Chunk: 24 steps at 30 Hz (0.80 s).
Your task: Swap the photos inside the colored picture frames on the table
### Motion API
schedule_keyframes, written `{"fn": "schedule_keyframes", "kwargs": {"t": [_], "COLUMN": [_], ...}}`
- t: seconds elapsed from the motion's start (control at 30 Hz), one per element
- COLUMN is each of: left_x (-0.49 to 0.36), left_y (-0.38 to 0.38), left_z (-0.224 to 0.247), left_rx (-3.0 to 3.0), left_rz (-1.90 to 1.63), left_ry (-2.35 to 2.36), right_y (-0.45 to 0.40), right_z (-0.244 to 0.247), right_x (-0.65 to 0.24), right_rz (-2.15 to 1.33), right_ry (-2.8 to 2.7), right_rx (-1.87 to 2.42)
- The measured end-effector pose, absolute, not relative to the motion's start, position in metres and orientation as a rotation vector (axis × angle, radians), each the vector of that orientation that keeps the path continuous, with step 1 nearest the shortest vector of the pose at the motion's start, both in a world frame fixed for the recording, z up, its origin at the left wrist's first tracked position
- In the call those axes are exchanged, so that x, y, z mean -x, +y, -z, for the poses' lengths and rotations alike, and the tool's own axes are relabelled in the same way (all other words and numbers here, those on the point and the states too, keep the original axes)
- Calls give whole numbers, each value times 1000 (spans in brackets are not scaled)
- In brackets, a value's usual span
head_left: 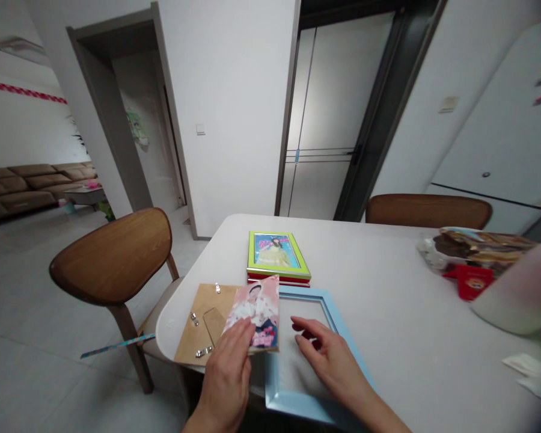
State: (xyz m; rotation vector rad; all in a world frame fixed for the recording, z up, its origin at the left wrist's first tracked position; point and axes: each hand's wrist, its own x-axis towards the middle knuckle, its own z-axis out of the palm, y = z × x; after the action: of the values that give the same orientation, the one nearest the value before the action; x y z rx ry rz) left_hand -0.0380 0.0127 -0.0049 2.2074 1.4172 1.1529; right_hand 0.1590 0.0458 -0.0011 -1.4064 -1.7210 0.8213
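A portrait photo (267,304), with a thick lower edge like a small stack, is in my left hand (232,364). The fingers lie across its front and the thumb is at its lower edge. It overlaps a brown frame backboard (193,331) with metal clips and a stand flap. To the right lies a light blue picture frame (293,404), its left side partly covered by the photo. My right hand (327,355) hovers over the frame's opening, fingers curved and apart with nothing in them.
Behind the blue frame, a lime-green framed picture (303,264) sits on top of a red one. Food packages (487,246), a red packet (473,281) and a pale pink-white container (518,294) stand on the white table (401,337) at right. Wooden chairs (117,252) are at the left and far side.
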Motion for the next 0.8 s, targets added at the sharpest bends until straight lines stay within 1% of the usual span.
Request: {"fn": "schedule_keyframes", "kwargs": {"t": [0.1,0.17,0.23,0.3,0.4,0.5,0.57,0.7,0.8], "left_x": [22,5,-11,-19,-7,17,26,21,13], "left_y": [11,9,7,6,6,5,4,1,1], "left_z": [-9,-13,-12,-7,5,13,16,18,16], "left_rx": [-1586,-1203,-974,-902,-1036,-1386,-1655,-2135,-2351], "left_rz": [-1434,-1494,-1472,-1422,-1348,-1234,-1123,-950,-831], "left_ry": [1378,1216,993,858,954,1246,1340,1190,1130], "right_y": [43,42,42,43,48,52,55,61,68], "right_z": [-1,-3,-6,-9,-12,-14,-14,-13,-10], "right_x": [-143,-134,-133,-142,-171,-195,-200,-193,-193], "right_rz": [-1184,-1382,-1437,-1381,-1320,-1304,-1281,-1203,-1015], "right_ry": [-1472,-1252,-1077,-1005,-1067,-1190,-1241,-1324,-1507], "right_rx": [1320,1230,1124,1097,1273,1448,1493,1545,1660]}}
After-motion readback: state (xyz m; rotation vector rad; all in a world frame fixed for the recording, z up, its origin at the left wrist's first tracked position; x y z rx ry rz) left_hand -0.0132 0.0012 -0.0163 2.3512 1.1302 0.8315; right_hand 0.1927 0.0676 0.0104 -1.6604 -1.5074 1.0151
